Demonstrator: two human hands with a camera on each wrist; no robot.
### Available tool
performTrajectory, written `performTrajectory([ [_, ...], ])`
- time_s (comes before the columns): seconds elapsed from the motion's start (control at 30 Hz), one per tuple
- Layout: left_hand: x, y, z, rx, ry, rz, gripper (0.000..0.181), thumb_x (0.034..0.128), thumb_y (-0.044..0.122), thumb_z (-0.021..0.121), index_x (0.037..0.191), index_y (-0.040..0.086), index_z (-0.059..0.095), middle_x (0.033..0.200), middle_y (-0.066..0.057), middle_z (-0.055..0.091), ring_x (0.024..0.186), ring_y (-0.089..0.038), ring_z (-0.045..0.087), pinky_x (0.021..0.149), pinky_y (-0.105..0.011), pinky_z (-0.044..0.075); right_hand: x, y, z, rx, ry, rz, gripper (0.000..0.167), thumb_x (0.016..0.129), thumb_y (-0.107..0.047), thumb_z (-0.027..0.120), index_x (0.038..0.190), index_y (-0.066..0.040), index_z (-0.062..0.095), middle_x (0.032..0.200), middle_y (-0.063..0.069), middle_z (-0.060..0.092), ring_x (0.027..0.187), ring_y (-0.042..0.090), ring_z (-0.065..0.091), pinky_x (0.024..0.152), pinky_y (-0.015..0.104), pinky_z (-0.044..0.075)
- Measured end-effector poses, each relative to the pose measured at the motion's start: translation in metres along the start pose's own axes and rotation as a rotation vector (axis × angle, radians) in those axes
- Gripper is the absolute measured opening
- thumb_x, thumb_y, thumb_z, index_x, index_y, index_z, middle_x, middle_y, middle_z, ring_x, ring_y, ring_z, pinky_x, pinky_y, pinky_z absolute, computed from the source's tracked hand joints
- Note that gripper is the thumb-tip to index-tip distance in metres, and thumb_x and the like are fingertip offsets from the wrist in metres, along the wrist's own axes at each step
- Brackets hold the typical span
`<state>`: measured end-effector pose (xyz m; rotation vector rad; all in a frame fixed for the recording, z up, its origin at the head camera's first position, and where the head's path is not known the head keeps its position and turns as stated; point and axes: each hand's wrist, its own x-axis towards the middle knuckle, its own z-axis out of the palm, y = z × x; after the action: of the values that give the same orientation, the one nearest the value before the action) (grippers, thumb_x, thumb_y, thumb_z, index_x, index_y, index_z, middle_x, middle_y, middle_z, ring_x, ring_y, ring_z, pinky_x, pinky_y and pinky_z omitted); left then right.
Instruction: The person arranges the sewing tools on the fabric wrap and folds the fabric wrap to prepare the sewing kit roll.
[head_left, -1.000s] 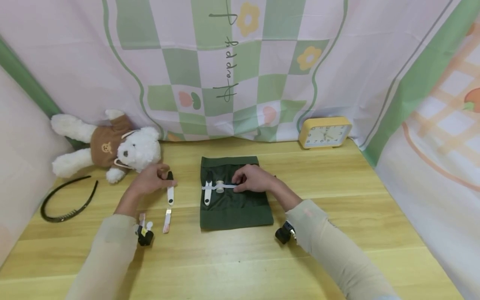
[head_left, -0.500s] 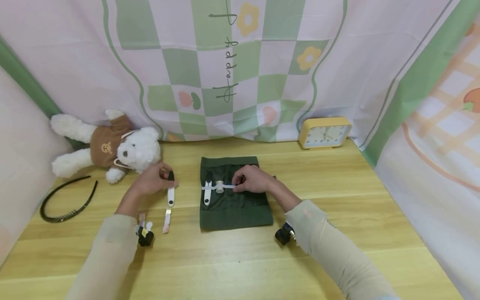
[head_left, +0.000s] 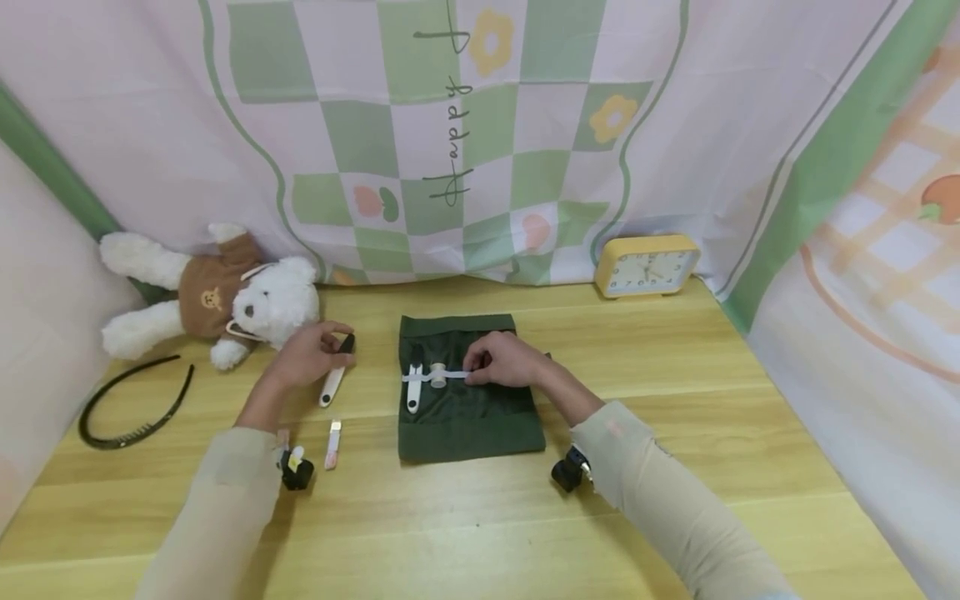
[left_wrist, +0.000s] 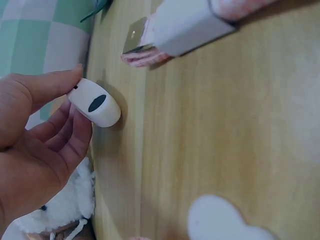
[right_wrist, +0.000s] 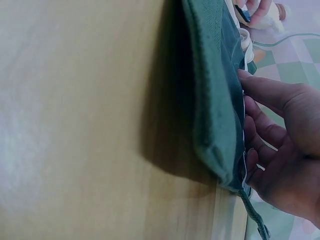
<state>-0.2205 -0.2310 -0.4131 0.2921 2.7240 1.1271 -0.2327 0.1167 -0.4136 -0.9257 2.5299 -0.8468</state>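
My left hand (head_left: 309, 354) pinches white thread snips (head_left: 334, 382) by their black end, left of a green fabric pouch (head_left: 468, 437). In the left wrist view, thumb and fingers are around the snips' white body (left_wrist: 102, 109), its rounded end pointing away. My right hand (head_left: 508, 360) is over the opened pouch, its fingertips pinching a white elastic band (head_left: 455, 375). Under that band sit a second pair of white thread snips (head_left: 414, 393) and a pale spool (head_left: 438, 377). The right wrist view has my right hand (right_wrist: 280, 135) beside the pouch edge.
A folded pink tape measure (head_left: 332, 446) in a white wrap lies near the left wrist. A white rounded piece (left_wrist: 215, 220) lies on the table. Farther left are a black headband (head_left: 120, 442) and a plush bear (head_left: 217, 292); a yellow clock (head_left: 648, 267) stands at the back right.
The snips in my left hand have tilted, their lower white end swinging left and their black end leaning right. My right hand keeps its hold on the band; the head view has shifted slightly.
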Motion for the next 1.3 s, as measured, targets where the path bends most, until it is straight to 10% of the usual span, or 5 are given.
performTrajectory([
  [1.3, 0.022, 0.065, 0.009, -0.347, 0.146, 0.095, 0.045, 0.0987, 0.011, 0.068, 0.141, 0.004, 0.056, 0.110, -0.018, 0.060, 0.089, -0.028, 0.064, 0.076, -0.046, 0.060, -0.001, 0.001, 0.002, -0.031, 0.015, -0.013, 0.004, 0.094, -0.015, 0.075, 0.094, -0.011, 0.077, 0.087, -0.004, 0.069, 0.077, 0.009, 0.061, 0.071, 0.028, 0.051],
])
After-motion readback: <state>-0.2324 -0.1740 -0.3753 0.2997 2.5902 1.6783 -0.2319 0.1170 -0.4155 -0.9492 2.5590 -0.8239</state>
